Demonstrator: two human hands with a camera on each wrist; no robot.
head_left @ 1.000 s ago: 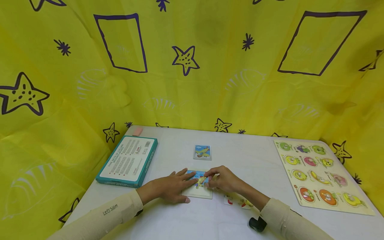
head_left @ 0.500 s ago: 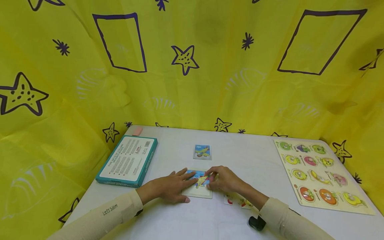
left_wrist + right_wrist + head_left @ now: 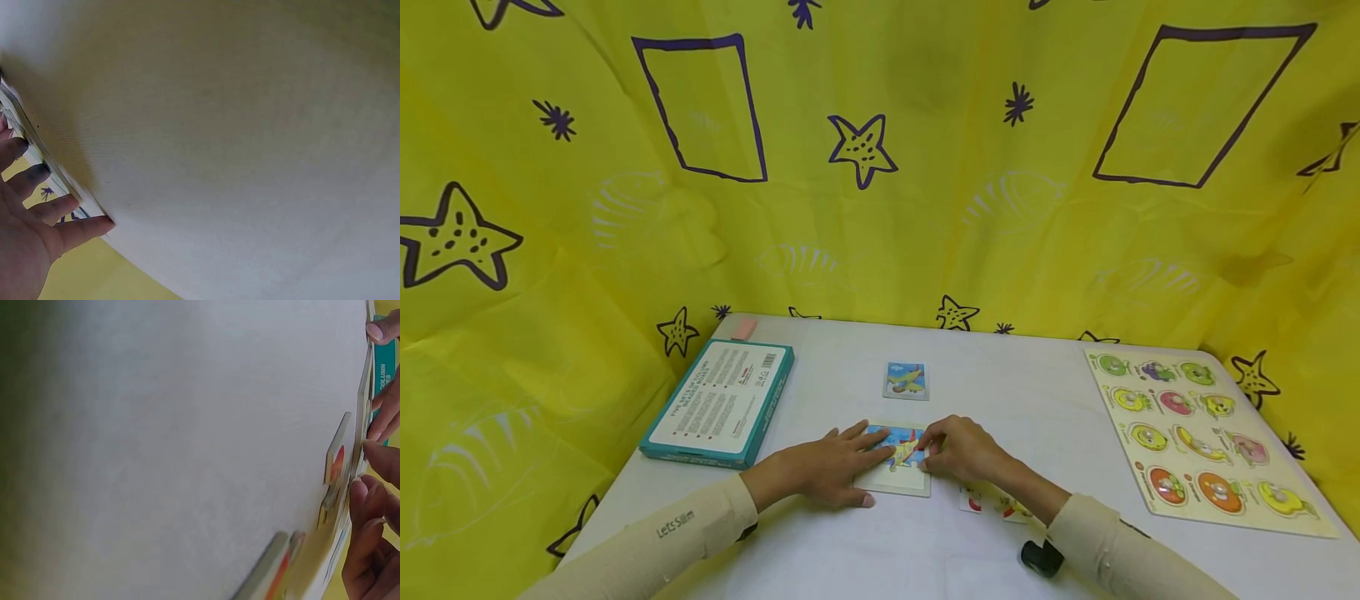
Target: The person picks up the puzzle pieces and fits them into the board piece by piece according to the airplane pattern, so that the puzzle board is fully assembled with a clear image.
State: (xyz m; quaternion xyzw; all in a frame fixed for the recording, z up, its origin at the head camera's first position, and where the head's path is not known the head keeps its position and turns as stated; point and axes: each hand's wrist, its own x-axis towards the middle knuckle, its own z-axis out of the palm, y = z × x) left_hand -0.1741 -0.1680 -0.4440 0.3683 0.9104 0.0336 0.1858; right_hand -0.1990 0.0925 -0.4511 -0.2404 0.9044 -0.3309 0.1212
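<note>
Yellow cloth (image 3: 917, 242) with dark stars drawn on it hangs behind a white table (image 3: 820, 375). We see a small puzzle board (image 3: 891, 487) lying flat on the table, right between our two hands. The top part of it shows a blue sky and a yellow plane, and the bottom part is plain and pale. Our left hand (image 3: 838, 469) is spread wide, with its fingers resting on the left side of the board. Our right hand (image 3: 964, 452) has a narrow grip, as thumb and finger pinch a puzzle piece (image 3: 916, 456) at the board's right side. Just behind the board, we see a little plane picture (image 3: 906, 381). Two loose pieces, a red and white piece (image 3: 971, 499) and a yellow and red piece (image 3: 1012, 508), lie near our right wrist, with a small black thing (image 3: 1041, 558) by the sleeve (image 3: 1123, 546). Over on the left we have a teal box (image 3: 718, 404) with a white label, and a pink block (image 3: 745, 329) behind it. Well off to the right lies a big fruit and veggie board (image 3: 1191, 510).
</note>
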